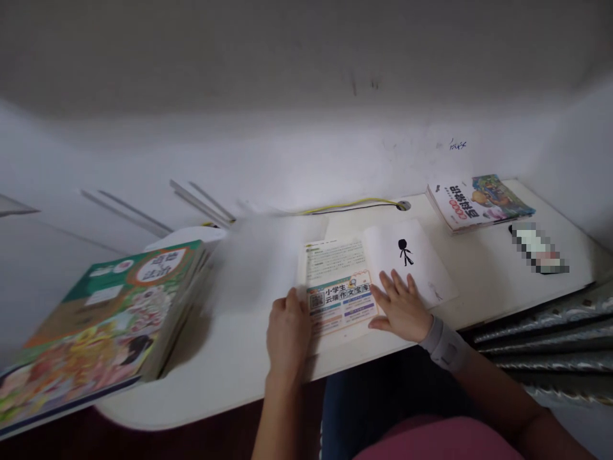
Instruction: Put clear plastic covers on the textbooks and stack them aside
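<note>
An open primary-school composition book (338,287) lay near the front edge of the white bench (230,390). The right hand (400,305) rested on its pages with the fingers spread wide, at 4 o'clock from the book's middle, a grey wrist brace (445,345) around its wrist. The left hand (288,332) sat curled and narrow at the book's edge at 8 o'clock, beside a blurred white sheet (253,262); whether it held anything could not be told. A thick stack of illustrated books (110,326) lay at 9 o'clock, another book (479,203) at 2 o'clock, and a pixelated object (539,248) at 3 o'clock.
</note>
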